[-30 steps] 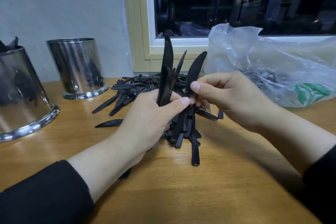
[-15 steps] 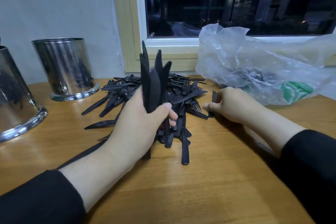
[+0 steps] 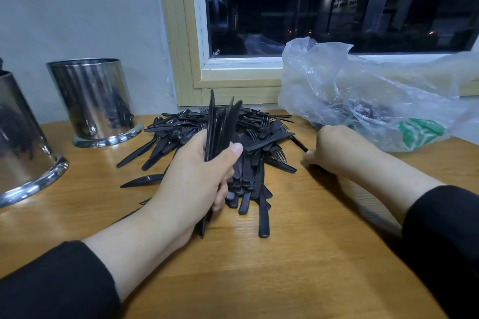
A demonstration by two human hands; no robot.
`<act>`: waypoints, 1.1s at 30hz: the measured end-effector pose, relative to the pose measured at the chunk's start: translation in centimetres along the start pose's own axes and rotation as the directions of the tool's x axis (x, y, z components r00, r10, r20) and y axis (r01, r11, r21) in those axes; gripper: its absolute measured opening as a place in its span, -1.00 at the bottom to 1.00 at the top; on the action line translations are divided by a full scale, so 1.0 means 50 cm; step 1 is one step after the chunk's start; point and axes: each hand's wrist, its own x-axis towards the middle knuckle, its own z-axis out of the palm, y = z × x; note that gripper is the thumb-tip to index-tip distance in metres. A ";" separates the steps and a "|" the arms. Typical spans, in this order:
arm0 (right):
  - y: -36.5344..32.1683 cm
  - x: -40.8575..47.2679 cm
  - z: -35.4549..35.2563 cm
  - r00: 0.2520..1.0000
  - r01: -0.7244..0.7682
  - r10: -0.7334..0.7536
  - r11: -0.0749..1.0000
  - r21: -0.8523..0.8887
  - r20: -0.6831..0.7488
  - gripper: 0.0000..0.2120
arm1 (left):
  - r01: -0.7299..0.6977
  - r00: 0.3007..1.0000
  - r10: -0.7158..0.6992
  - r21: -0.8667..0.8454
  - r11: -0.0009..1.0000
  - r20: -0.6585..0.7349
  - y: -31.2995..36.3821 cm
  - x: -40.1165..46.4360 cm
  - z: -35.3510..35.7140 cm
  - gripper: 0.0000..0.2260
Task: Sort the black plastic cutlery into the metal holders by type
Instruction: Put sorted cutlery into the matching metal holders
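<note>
1. Head view: the left hand (image 3: pixel 197 176) is wrapped round a bundle of knives (image 3: pixel 220 124), thumb across the front, blades upright and fanned a little, handle ends poking out below the palm.
2. The right hand (image 3: pixel 334 153) rests on the wooden table (image 3: pixel 298 267) at the right edge of the cutlery pile (image 3: pixel 248 142); its fingers are curled on a single black piece (image 3: pixel 299 143) whose long axis runs up and to the left toward the heap. What type that piece is cannot be told, as the hand hides most of it.
3. The pile lies directly ahead of both hands, between them and the window frame (image 3: pixel 186 65), with knives, forks and spoons crossed at all angles.
4. Two metal holders stand to the left: the far holder (image 3: pixel 93 101) by the wall, and the near holder (image 3: pixel 20 142) at the frame's edge. Both sit well to the left of the bundle, so the left hand is the nearer one for dropping the knives in.
5. A clear plastic bag (image 3: pixel 375 101) lies just behind the right hand, with more cutlery dimly visible inside.
6. Judged from the large heap remaining, the sort is far from finished
</note>
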 end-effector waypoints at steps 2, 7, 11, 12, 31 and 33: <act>0.005 0.002 -0.003 1.000 0.003 -0.003 1.000 -0.008 -0.018 -0.57 | 0.020 1.000 -0.021 -0.047 0.999 -0.022 0.001 0.000 -0.001 -0.84; 0.013 -0.004 -0.019 0.996 -0.010 0.014 0.999 0.044 -0.083 -0.63 | 0.039 0.996 -0.049 -0.120 0.992 -0.078 0.006 0.001 -0.003 -0.73; -0.004 -0.021 -0.035 0.977 0.072 -0.011 0.958 0.279 -0.215 -0.72 | 0.060 0.992 -0.077 -0.169 0.984 -0.096 0.011 0.004 -0.004 -0.69; -0.013 -0.027 -0.035 0.970 0.099 -0.019 0.941 0.325 -0.241 -0.74 | 0.061 0.992 -0.080 -0.181 0.982 -0.100 0.012 0.005 -0.005 -0.70; -0.138 -0.142 -0.024 0.867 0.481 -0.447 0.638 0.602 -0.220 -0.85 | 0.062 0.982 -0.104 -0.252 0.966 -0.157 0.003 0.018 -0.012 -0.67; -0.148 -0.149 -0.022 0.837 0.521 -0.504 0.615 0.592 -0.213 -0.85 | 0.056 0.984 -0.096 -0.255 0.965 -0.149 0.004 0.017 -0.011 -0.69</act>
